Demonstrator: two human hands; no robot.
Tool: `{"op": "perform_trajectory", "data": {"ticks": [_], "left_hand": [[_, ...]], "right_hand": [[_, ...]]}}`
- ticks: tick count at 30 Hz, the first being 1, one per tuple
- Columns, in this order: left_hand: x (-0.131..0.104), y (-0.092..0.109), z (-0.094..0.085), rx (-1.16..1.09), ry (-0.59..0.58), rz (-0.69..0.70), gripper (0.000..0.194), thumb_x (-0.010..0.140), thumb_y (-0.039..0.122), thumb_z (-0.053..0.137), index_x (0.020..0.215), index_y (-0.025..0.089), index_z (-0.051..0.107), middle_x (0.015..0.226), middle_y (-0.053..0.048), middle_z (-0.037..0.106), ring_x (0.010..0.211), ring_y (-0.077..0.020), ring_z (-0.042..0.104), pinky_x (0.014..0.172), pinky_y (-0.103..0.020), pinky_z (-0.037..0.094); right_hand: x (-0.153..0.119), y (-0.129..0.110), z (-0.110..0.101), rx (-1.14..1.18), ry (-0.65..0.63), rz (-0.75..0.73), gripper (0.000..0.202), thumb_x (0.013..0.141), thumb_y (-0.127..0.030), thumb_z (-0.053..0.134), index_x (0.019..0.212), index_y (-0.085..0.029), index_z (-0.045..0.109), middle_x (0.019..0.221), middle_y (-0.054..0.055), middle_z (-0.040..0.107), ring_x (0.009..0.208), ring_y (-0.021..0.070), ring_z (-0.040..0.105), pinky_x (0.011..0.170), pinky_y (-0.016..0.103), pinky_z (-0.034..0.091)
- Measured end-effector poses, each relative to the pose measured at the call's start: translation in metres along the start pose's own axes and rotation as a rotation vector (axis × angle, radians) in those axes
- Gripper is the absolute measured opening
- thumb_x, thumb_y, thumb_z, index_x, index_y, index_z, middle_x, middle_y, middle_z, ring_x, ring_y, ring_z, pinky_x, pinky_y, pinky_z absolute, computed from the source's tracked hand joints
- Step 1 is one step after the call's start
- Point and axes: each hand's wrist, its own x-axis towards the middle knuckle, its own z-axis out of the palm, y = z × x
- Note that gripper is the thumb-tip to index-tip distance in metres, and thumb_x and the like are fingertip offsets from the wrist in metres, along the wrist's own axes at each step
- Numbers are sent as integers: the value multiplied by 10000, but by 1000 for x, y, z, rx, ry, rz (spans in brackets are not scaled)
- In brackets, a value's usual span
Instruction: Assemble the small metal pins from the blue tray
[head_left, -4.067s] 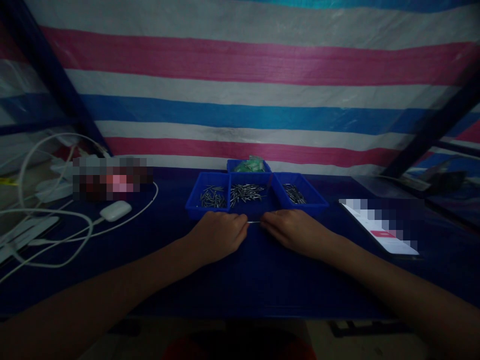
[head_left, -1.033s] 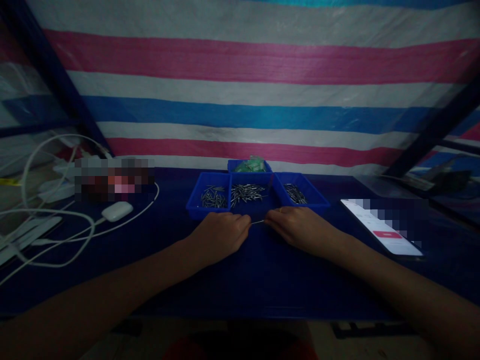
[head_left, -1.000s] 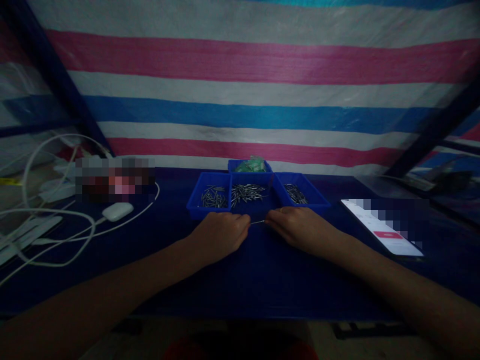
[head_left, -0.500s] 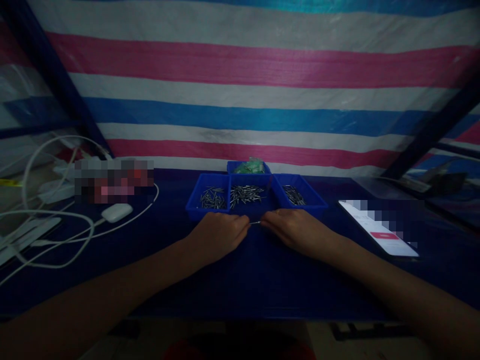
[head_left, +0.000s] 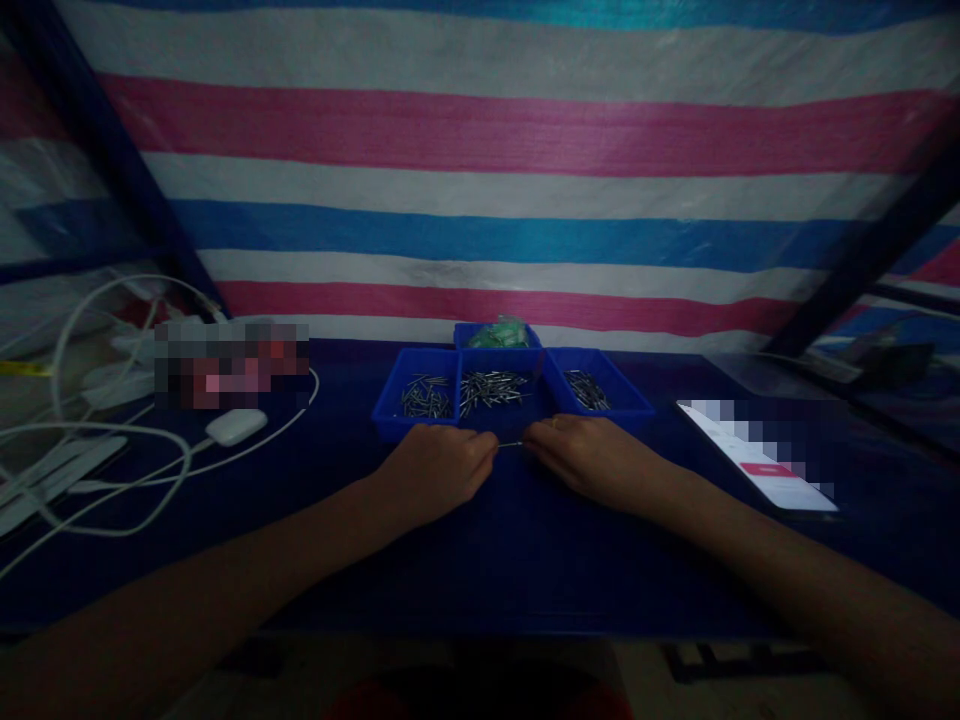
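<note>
A thin metal rod point(head_left: 511, 444) spans the small gap between my two hands, lying roughly level. My left hand point(head_left: 439, 468) is closed, pinching its left end. The right end is in the closed fingers of my right hand point(head_left: 592, 455). The fingertips hide both ends, so its exact kind does not show. Just beyond the hands are blue bins: a left bin point(head_left: 386, 410), a middle bin point(head_left: 517, 408) and a right bin point(head_left: 634, 402). Several small slender metal pieces point(head_left: 491, 388) lie in each of these bins.
Behind the middle bin, another blue bin point(head_left: 459, 335) holds green plastic packets point(head_left: 504, 332). White cables point(head_left: 187, 470) and a white charger point(head_left: 236, 427) lie at left. A lit phone point(head_left: 757, 465) rests at right. A striped sheet point(head_left: 495, 190) hangs behind the table point(head_left: 480, 570).
Both hands stay almost where they were, still gripping the thin rod. The view has shifted very slightly; the bins and phone have not moved.
</note>
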Motion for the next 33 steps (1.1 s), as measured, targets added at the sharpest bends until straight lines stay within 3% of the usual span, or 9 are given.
{"op": "perform_trajectory", "data": {"ticks": [11,21,33], "left_hand": [[0,2,2,-28,25,66,211,868,259,363,892,198,563,716,6,619,621,-125,580,536,-237,392],[0,2,-2,-12,18,33,227,861,261,360,759,166,540,650,4,595,559,-111,551,493,-225,351],[2,-1,3,-73,-84,-27,256,890,272,301,836,182,534,663,-7,608,574,-139,576,519,-243,383]], "right_hand": [[0,-1,2,13,4,16,101,829,-236,433,787,-158,480,691,12,535,585,106,471,520,232,273],[0,-3,2,30,-11,22,75,823,-221,440,791,-161,473,688,8,536,570,101,475,511,229,269],[0,-5,-4,88,116,-15,235,898,-285,334,899,-151,526,759,40,566,679,125,520,612,245,355]]}}
